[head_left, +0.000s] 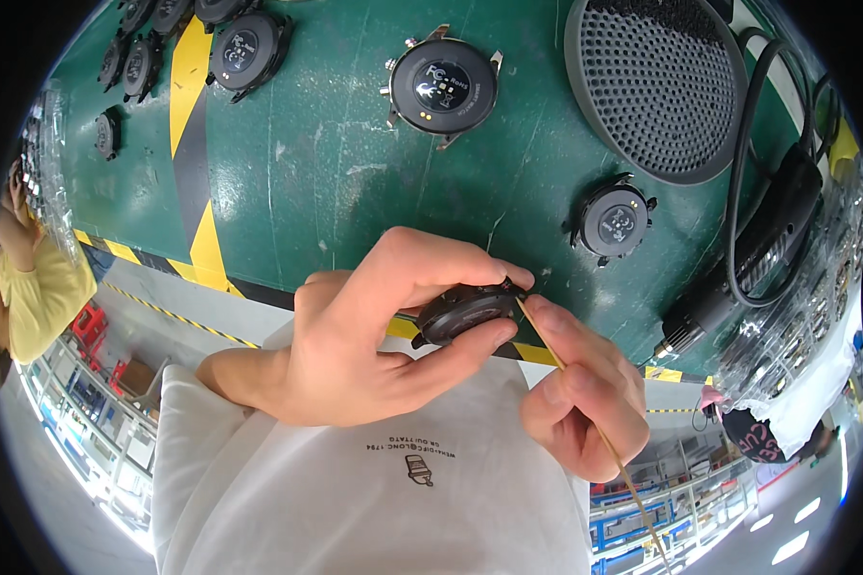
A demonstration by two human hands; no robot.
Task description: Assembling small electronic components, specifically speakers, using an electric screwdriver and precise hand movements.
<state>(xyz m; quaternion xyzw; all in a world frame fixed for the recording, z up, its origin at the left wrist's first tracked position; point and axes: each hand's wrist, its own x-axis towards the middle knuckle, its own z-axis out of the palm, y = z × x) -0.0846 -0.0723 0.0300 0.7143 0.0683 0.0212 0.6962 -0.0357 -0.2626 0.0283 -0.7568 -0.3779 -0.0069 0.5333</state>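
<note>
The watch case (465, 311), a round black body with a smooth dark rim, sits pinched in the left hand (355, 335): the thumb lies beneath it and the index finger curls over its top edge. The right hand (580, 388) is closed narrowly around a thin tan stick (585, 407), whose upper tip touches the right edge of the watch case while its long shaft runs down past the palm. Both hands are raised above a white garment, just below the front edge of the green table (336, 163), which is scuffed and bordered with yellow-and-black tape. Above the watch case on the table lie a second round case (444, 84), a smaller one (614, 222) to its right, and a grey perforated disc (657, 81).
</note>
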